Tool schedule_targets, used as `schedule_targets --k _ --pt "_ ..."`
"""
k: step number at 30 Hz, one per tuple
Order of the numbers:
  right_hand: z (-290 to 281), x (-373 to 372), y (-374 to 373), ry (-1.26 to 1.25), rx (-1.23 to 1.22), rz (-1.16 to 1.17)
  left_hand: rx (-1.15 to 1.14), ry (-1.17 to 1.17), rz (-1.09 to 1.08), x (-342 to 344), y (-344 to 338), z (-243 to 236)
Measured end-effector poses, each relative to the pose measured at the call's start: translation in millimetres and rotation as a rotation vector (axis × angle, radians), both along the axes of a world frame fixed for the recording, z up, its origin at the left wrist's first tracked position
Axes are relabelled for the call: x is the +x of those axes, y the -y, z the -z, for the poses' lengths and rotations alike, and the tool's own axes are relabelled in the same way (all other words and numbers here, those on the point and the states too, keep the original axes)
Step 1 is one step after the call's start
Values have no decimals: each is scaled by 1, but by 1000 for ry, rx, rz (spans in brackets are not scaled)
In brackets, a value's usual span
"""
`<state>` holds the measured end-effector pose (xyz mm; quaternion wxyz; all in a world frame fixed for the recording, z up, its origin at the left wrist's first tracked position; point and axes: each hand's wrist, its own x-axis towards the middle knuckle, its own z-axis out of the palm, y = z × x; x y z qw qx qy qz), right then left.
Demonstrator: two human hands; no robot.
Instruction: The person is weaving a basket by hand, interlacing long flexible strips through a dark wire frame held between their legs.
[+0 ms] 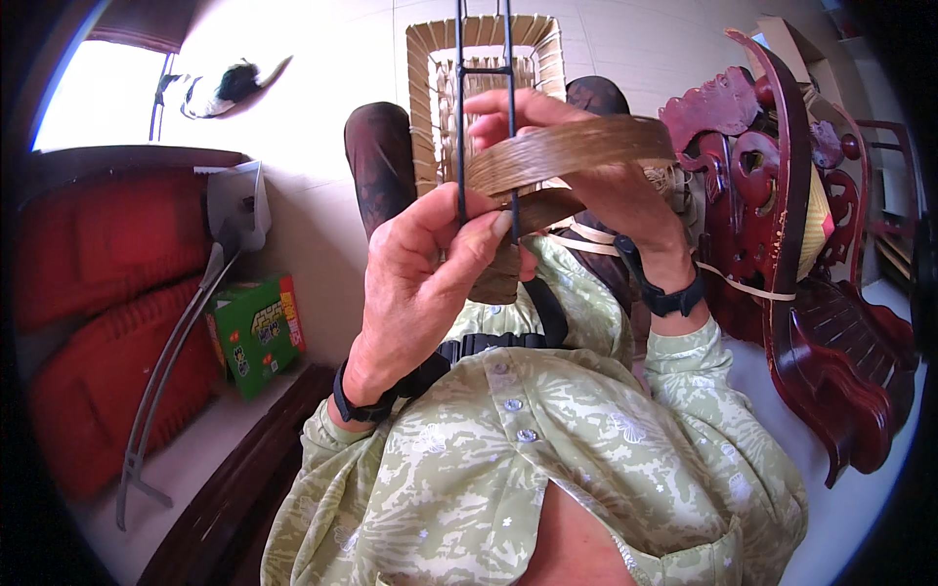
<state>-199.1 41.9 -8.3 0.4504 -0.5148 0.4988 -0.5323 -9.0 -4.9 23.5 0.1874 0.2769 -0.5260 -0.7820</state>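
A narrow black metal frame point(486, 70) with two rails and a crossbar stands upright before me. My left hand point(420, 264) pinches a flat brown strip point(576, 151) against the frame's lower end, thumb on the right rail. From there the glossy strip bends rightward in a wide loop around my right hand point(611, 190). The fingers of that hand are stretched and apart, reaching behind the rails; its palm is partly hidden by the strip. Below the pinch a brown bundled or woven part point(496, 278) shows, its shape mostly covered by my left hand.
Beyond the frame is a pale rectangular woven basket point(422, 98) between my knees. Pale cords point(747, 285) run toward a carved dark-red wooden chair point(787, 176) at right. On the left are red cushions point(107, 230), a green box point(256, 332) and a grey metal stand point(156, 391).
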Motion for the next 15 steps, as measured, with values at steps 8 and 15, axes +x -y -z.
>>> schedule_targets --k 8,15 --pt "45 -9 5 57 166 -334 39 27 -13 0 3 -4" --pt "27 -141 -97 -1387 1032 927 18 -12 -17 1 3 0"
